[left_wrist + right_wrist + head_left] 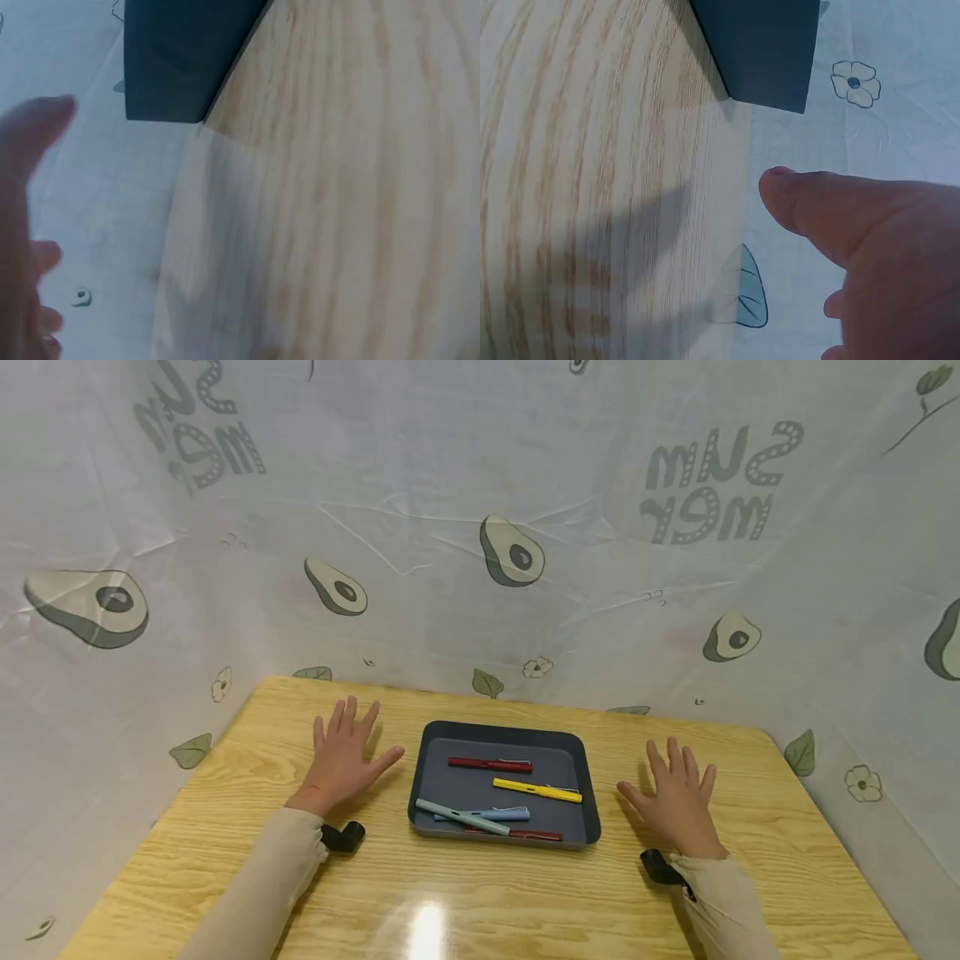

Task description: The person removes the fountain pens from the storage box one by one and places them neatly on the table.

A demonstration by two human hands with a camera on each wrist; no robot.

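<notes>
A dark grey tray (457,787) with a raised rim lies in the middle of the table, holding several pens. A dark red pen (491,765) lies toward the back, and a yellow pen (536,790) is at the right. Near the front, a pale green pen (462,817) crosses over a blue pen (506,815) and a second red pen (536,836), which is partly hidden. My left hand (345,764) is left of the tray with fingers spread, holding nothing. To the right of it my right hand (675,797) is likewise spread and holds nothing. Both thumbs point toward the tray, apart from it.
The wooden table (360,902) reaches back to a white curtain (420,635) printed with avocados, leaves and flowers, which also hangs along both sides. A black strap camera (343,837) sits on the left wrist and another black camera (660,867) on the right.
</notes>
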